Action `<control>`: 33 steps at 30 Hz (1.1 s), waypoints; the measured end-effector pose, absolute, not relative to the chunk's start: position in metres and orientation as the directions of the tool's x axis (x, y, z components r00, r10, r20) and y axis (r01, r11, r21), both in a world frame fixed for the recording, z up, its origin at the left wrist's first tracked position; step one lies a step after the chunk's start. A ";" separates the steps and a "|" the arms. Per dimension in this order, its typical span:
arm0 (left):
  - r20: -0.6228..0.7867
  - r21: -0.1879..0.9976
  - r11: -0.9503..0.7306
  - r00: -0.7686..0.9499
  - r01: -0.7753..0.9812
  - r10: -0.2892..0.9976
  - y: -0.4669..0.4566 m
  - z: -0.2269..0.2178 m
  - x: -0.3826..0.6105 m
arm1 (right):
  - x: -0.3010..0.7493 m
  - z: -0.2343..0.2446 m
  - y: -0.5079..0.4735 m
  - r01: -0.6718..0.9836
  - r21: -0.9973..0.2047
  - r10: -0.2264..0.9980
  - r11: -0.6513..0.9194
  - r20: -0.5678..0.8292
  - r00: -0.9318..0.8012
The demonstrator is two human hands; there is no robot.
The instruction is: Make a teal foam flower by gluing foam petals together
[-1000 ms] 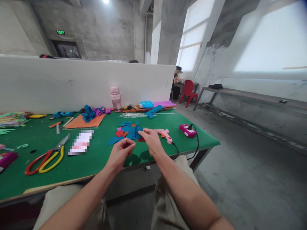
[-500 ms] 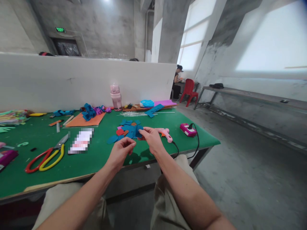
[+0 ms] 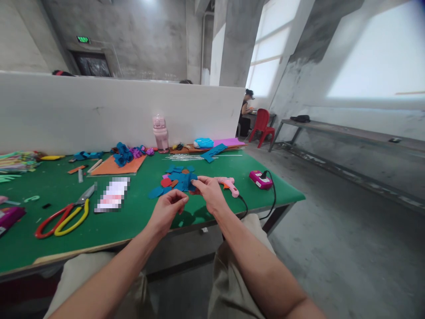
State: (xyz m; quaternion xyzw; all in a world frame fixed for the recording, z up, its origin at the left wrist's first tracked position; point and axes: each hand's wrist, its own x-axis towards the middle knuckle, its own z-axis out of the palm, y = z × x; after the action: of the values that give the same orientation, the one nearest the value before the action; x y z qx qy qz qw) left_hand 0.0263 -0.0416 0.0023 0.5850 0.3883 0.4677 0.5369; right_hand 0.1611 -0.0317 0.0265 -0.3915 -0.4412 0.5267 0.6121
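Note:
My right hand [image 3: 210, 190] pinches a blue felt piece [image 3: 192, 182] between thumb and fingers, above the right side of a small pile. To its left, my left hand [image 3: 169, 207] is closed, thumb tip against the bent fingers; whatever they hold, if anything, is too small to make out. Blue felt pieces [image 3: 156, 192] lie in the pile beyond both hands, together with a red piece [image 3: 166, 182] and a few brown ones. Just right of my right hand, a pink glue gun [image 3: 232, 188] rests on the table with its cord running down.
The green table [image 3: 133, 230] carries red-and-yellow-handled scissors [image 3: 71, 215], a blurred-out phone [image 3: 113, 195] and a magenta power socket [image 3: 260, 180]. A pink bottle [image 3: 161, 135] stands by the white partition [image 3: 116, 110]. Orange sheets [image 3: 133, 166] hold curled felt. A person [image 3: 245, 113] sits far off.
The blue felt piece in my right hand has turned slightly and looks narrower. Both hands stay nearly in place.

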 end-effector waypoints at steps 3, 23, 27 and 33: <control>0.135 0.991 -0.125 0.261 -0.053 0.956 -0.041 0.002 0.026 | 0.161 0.026 -0.031 -0.314 -0.940 0.991 0.136 0.123 0.060; 0.130 0.991 -0.116 0.263 -0.069 0.956 -0.041 0.001 0.027 | 0.160 0.027 -0.034 -0.324 -0.934 0.989 0.150 0.143 0.043; 0.119 0.991 -0.100 0.261 -0.084 0.958 -0.040 0.003 0.027 | 0.160 0.025 -0.033 -0.347 -0.928 0.990 0.135 0.143 0.003; 0.123 0.991 -0.106 0.238 -0.080 0.963 -0.037 0.002 0.024 | 0.159 0.021 -0.032 -0.355 -0.930 0.987 0.089 0.130 -0.091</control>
State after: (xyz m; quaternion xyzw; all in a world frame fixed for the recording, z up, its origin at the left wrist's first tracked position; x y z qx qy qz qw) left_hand 0.0240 -0.0372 0.0021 0.5684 0.3885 0.4797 0.5440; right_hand 0.1588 -0.0323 0.0209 -0.3452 -0.4577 0.5798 0.5789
